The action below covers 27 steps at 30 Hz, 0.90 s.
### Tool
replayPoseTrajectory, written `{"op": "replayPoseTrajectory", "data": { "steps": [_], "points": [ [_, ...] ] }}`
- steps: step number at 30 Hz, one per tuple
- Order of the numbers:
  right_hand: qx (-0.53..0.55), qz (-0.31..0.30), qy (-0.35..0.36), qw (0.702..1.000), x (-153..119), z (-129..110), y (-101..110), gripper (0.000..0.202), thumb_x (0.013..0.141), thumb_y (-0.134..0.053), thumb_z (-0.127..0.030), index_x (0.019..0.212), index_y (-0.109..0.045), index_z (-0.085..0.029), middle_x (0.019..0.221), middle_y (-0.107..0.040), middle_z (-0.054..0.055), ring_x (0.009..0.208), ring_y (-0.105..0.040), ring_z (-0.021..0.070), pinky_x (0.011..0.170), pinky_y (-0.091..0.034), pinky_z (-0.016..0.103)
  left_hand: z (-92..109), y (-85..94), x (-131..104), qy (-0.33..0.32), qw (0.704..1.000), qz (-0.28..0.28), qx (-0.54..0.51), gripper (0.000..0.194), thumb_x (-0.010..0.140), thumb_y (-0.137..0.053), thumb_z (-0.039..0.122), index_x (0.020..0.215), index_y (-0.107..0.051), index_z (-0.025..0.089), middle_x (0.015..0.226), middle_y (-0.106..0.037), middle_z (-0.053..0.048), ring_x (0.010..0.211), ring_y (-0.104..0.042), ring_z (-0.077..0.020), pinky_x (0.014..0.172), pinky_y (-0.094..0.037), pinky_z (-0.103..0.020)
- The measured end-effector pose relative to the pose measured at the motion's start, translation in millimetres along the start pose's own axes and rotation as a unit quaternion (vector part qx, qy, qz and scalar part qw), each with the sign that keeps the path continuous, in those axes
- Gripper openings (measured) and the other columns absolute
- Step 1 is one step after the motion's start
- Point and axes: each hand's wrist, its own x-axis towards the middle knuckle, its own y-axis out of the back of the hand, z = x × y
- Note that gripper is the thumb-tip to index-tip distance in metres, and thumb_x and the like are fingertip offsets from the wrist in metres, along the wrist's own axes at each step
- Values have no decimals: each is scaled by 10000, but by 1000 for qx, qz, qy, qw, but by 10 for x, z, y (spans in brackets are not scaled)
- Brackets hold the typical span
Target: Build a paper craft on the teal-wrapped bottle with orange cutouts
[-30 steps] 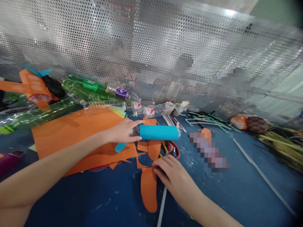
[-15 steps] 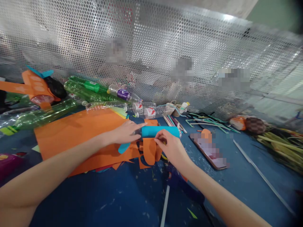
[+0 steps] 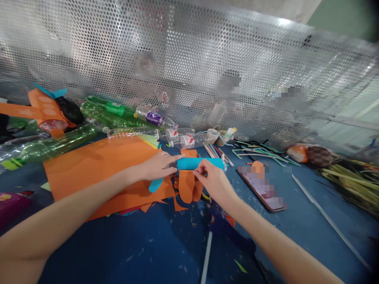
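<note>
A plastic bottle (image 3: 189, 163) wrapped in blue paper lies sideways in front of me. My left hand (image 3: 158, 165) grips its left end between thumb and forefinger. With thumb and fingertips, my right hand (image 3: 211, 175) pinches the upper right edge of a rounded orange paper piece (image 3: 186, 187), which meets the lower side of the blue wrap. Another orange piece is partly hidden behind it. An orange paper sheet (image 3: 89, 169) spreads under my left forearm, and a blue paper strip (image 3: 156, 184) shows below my left hand.
A dark blue glue gun (image 3: 229, 232) with a white stick lies beneath my right wrist. To the right is a phone (image 3: 260, 189). Plastic bottles (image 3: 62, 142) and an orange paper-and-bottle model (image 3: 44, 104) line the back left. Behind stands a perforated metal screen (image 3: 189, 51).
The orange paper piece has shifted slightly upward against the blue-wrapped bottle, together with my right fingertips. My left hand stays in place.
</note>
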Motion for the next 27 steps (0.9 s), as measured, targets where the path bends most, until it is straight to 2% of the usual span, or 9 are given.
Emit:
{"op": "replayPoseTrajectory", "data": {
  "steps": [7,14,18,21,23,25,27],
  "points": [
    [-28,-1,-14,1000,32,0,6,227,776,-511,-192,655,-322,-228,584,-444,-53,531,-459,134,518,-325,238,22,-66,17,2,999,33,12,585,887,-331,551,1376,-307,229,919,-614,-57,901,-502,-239,833,-355,-358],
    [-68,-3,-13,998,81,39,-34,238,784,-507,-169,664,-311,-229,571,-423,-55,510,-443,137,501,-301,243,19,-142,35,8,999,51,8,577,880,-374,526,1370,-309,228,933,-609,-72,910,-519,-249,798,-375,-357],
    [-119,12,1,993,111,44,-38,192,786,-529,-180,699,-365,-226,582,-457,-34,583,-490,176,532,-353,268,9,-162,50,7,998,59,-14,564,880,-389,511,1363,-319,230,924,-611,-61,902,-524,-236,810,-375,-356],
    [-186,52,34,981,129,45,-7,113,757,-588,-203,795,-482,-199,748,-551,40,786,-533,241,673,-433,342,-2,-182,63,8,997,69,-26,547,876,-413,493,1353,-335,237,921,-613,-53,897,-524,-225,827,-371,-357],
    [-221,78,64,970,152,73,20,238,732,-626,-230,953,-550,-181,981,-563,105,970,-508,292,811,-434,416,-2,-191,66,10,997,71,-32,545,870,-436,478,1352,-336,246,945,-612,-53,901,-519,-223,831,-371,-357],
    [-224,71,97,967,192,132,38,417,733,-632,-246,1134,-534,-191,1203,-503,125,1140,-435,318,931,-388,464,0,-197,68,9,997,74,-36,537,874,-438,462,1354,-332,247,962,-610,-53,906,-514,-222,835,-370,-357],
    [-206,33,123,970,244,207,44,486,750,-619,-246,1219,-502,-196,1295,-482,103,1243,-368,304,1010,-330,475,-3,-204,73,9,996,76,-39,522,880,-427,455,1351,-336,250,935,-610,-45,893,-515,-220,834,-368,-357]
  ]
}}
